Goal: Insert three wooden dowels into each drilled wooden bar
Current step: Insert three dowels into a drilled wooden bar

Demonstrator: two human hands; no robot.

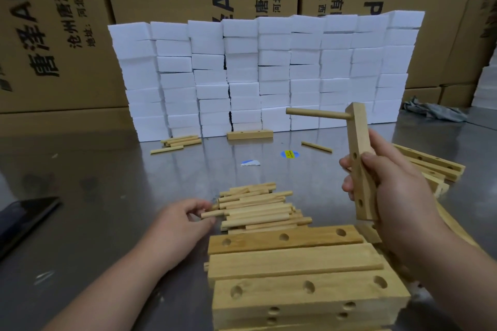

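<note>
Tabletop (121, 183), right (398, 196) grips bar (356, 137), left (183, 220) pinches dowel (218, 213)

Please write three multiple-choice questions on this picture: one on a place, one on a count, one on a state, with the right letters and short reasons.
1. Where lies the far bar? A. before the white foam blocks B. in a carton C. on the pile
2. Dowels in the held bar? A. three B. one C. none
3. The left hand? A. flat B. pinches a loose dowel C. holds a block
A: it lies at their foot. B: one inserted dowel, two empty holes. B: fingers close on its end.
</note>
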